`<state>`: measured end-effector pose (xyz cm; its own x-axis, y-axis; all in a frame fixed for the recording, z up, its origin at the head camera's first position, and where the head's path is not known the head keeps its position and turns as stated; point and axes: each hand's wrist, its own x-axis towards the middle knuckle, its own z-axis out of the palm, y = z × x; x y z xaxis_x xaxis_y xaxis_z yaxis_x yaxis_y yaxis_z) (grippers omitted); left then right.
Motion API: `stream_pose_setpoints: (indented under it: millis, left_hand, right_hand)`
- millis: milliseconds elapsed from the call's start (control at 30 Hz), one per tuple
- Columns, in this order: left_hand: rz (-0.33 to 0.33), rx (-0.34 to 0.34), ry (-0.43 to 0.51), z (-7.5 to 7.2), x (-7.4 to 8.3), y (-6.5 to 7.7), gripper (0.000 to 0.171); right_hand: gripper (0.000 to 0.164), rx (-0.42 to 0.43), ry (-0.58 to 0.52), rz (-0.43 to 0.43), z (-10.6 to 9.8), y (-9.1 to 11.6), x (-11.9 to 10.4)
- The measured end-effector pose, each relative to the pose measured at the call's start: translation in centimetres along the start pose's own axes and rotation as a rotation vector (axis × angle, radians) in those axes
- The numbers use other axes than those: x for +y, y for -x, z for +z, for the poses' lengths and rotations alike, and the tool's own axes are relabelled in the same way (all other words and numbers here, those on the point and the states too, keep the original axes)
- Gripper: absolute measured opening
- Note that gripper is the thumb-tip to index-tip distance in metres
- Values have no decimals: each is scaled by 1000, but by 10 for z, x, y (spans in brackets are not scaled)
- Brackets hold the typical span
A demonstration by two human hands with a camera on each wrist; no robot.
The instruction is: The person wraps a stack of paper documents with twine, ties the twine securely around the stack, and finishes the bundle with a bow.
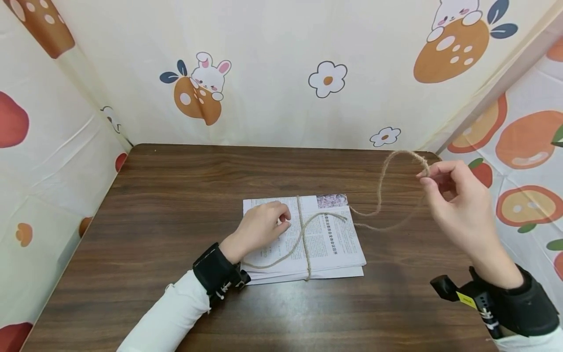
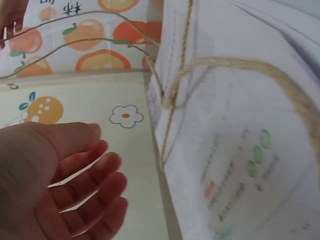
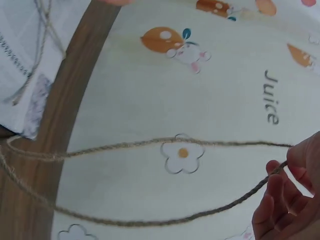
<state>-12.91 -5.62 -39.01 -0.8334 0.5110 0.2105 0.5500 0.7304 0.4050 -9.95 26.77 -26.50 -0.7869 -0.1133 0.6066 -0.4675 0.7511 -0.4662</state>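
Note:
A stack of folded newspapers (image 1: pixel 345 252) lies on the table, with jute twine (image 1: pixel 381 183) across it from back to front. One loose end of the twine curves over the top sheet. My left hand (image 1: pixel 261 227) is over the left part of the stack; in the left wrist view its relaxed fingers (image 2: pixel 107 185) hold nothing. To the right, raised above the table, my right hand (image 1: pixel 464 208) pinches the twine between thumb and fingers. From there two strands run back to the stack's right edge, also seen in the right wrist view as long twine strands (image 3: pixel 135 223).
The dark wooden table (image 1: pixel 176 186) extends around the stack. Behind it hangs a pale printed curtain (image 1: pixel 272 73), and fruit-patterned sheets (image 1: pixel 528 161) border the right and left sides. Each wrist wears a black camera strap (image 1: pixel 514 303).

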Motion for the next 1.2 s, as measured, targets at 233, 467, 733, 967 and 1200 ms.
stream_pose_setpoints:
  millis: [233,467,733,967,1200]
  left_hand:
    - [22,-10,42,-8,16,-18,7]
    - [88,-131,-15,-9,42,-48,22]
    - [135,-264,-132,22,71,-91,40]
    - [94,-296,-151,45,83,-118,37]
    - [57,-343,-188,64,85,-134,41]
  right_hand:
    - [17,28,-194,-100,-1,-7,-11]
    - [17,120,-617,-209,3,-10,-19]
    - [15,136,-867,-304,7,-7,-24]
    - [20,132,-874,-338,7,-3,-25]
    - [21,111,-849,-353,7,-2,-25]
